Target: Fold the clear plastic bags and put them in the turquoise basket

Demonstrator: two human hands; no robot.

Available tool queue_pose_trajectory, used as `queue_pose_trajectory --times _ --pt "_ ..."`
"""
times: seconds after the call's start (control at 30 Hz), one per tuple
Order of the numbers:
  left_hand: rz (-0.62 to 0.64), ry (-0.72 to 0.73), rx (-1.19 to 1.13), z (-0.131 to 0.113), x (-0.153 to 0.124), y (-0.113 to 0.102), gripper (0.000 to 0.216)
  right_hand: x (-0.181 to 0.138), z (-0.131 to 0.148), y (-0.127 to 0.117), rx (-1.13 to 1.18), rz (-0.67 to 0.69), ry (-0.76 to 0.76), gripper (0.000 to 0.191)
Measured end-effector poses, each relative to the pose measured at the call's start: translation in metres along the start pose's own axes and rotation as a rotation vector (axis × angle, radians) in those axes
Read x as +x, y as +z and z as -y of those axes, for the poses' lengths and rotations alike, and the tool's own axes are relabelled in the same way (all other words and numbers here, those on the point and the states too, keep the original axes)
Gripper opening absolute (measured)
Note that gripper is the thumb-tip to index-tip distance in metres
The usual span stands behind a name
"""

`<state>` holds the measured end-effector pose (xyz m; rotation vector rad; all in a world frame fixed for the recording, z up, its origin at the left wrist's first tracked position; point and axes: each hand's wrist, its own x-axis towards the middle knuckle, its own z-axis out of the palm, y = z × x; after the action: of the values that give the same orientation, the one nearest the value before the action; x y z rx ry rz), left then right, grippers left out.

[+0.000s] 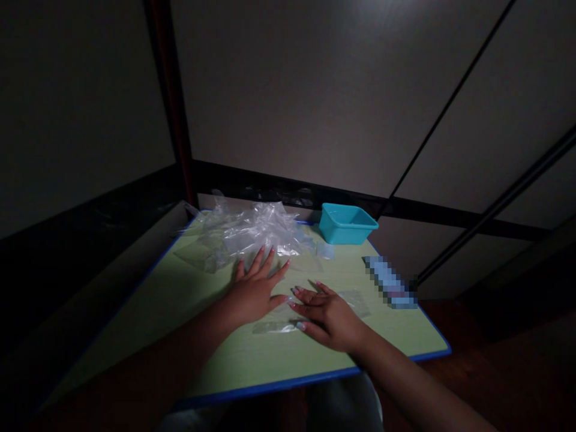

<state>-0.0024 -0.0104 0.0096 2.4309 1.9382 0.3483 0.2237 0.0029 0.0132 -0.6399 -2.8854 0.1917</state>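
Observation:
My left hand (255,294) lies palm down with its fingers spread, its thumb tip over a clear plastic bag (273,327) on the table. Its longer fingertips reach toward a heap of clear plastic bags (258,228). Across the same flat bag rests my right hand (330,318), fingers stretched out to the left and close to my left thumb. Part of the bag shows to the right behind that hand, and its middle is hidden under the hands. Neither hand grips anything that I can see.
A turquoise plastic bin (346,225) stands at the table's back right corner. Near it lies a small pale blue packet (325,251). A blurred-out flat blue item (390,283) is by the right edge. The pale green table (252,372) has a blue rim, with wall panels behind.

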Motion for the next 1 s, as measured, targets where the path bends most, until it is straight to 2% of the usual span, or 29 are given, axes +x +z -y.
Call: queue_pose_trajectory --times 0.17,0.33,0.53,0.73,0.87,0.93,1.0 --pt "0.065 -0.012 -0.039 0.004 0.002 0.001 0.073 -0.001 0.001 -0.003 -0.009 0.014 0.008 0.047" --pt "0.065 -0.017 -0.056 0.004 0.001 0.0 0.073 0.003 0.004 -0.004 -0.025 -0.038 0.121 0.059" --pt "0.079 -0.021 -0.078 0.005 0.001 -0.001 0.075 0.006 0.003 -0.002 -0.011 0.116 0.101 0.064" --pt "0.207 -0.084 -0.062 0.01 0.004 -0.011 0.098 0.006 0.0 0.0 0.001 0.147 0.11 0.066" --pt "0.263 -0.113 -0.026 0.018 0.004 -0.018 0.105 0.006 0.002 -0.001 0.017 0.15 0.122 0.067" --pt "0.258 -0.12 0.008 0.02 0.003 -0.018 0.104 0.006 0.002 -0.002 0.024 0.145 0.125 0.068" --pt "0.192 -0.117 0.045 0.018 0.003 -0.017 0.09 0.006 0.003 -0.002 0.026 0.138 0.13 0.069"
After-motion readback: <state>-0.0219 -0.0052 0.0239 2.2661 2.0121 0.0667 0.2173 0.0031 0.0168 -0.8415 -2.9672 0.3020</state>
